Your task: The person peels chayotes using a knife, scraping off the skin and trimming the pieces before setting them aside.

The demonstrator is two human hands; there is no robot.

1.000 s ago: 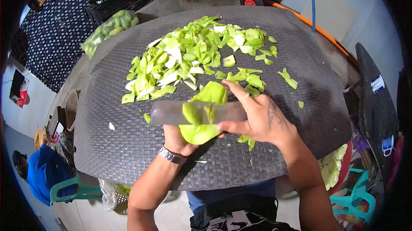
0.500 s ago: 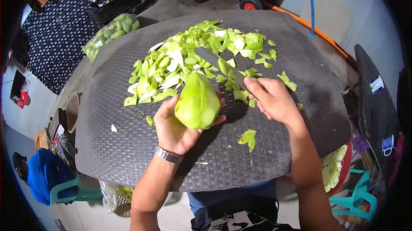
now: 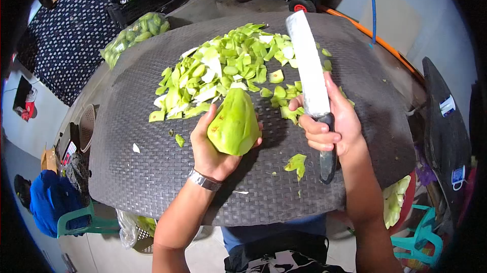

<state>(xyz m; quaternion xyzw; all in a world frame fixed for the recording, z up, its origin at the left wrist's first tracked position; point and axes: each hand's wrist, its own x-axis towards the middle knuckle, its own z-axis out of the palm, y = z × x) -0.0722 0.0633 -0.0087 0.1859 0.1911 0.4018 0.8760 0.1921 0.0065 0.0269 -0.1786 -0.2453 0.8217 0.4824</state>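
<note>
My left hand (image 3: 215, 154) is wrapped round a peeled green fruit (image 3: 233, 123), cupping it from below and the left side. A small brown spot shows on the fruit. In my right hand (image 3: 335, 123) is a large knife (image 3: 310, 67), held by its black handle with the broad blade pointing up and away from me. A wide heap of green peel pieces (image 3: 213, 70) lies on the dark woven table (image 3: 147, 171) beyond both hands. One loose peel (image 3: 296, 165) rests between me and the knife handle.
A bag of green fruit (image 3: 137, 34) stands past the table's far left edge. At the left, a person in blue (image 3: 50, 202) sits on a green chair (image 3: 83, 222). A red-rimmed container (image 3: 398, 199) with pale green pieces is below the right edge.
The knife has swung off the fruit and now points upward, farther right, with its broad side showing. The green slice seen on the blade half a second ago is no longer there.
</note>
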